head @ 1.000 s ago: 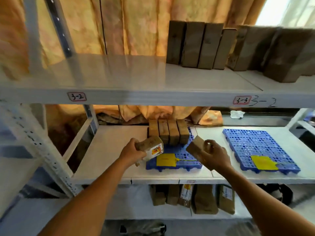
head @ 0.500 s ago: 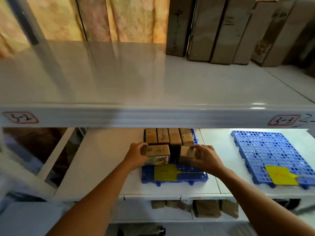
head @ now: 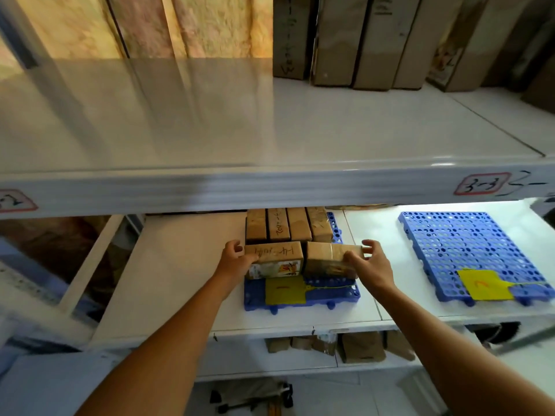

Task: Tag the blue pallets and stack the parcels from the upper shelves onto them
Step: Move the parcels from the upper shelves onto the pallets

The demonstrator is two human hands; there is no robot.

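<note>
On middle shelf (head: 180,280), left hand (head: 234,261) grips the left end of a brown parcel (head: 274,259) w/ handwriting on top and a printed label on its front. Parcel sits on the blue pallet (head: 345,295), touching a second parcel (head: 327,259) just right of it. Behind both, a row of four parcels (head: 288,228) stands on the same pallet. Near the hands, toward the wrists, a yellow tag (head: 285,291) lies on the pallet's front edge. Right hand (head: 368,262) clasps the second parcel's right end, thumb in front, fingers curled over the back. Further right, well apart, a second blue pallet (head: 468,247) carries only its own yellow tag (head: 485,283). Above the hands, more parcels (head: 348,40) stand upright on the upper shelf (head: 270,130).
</note>
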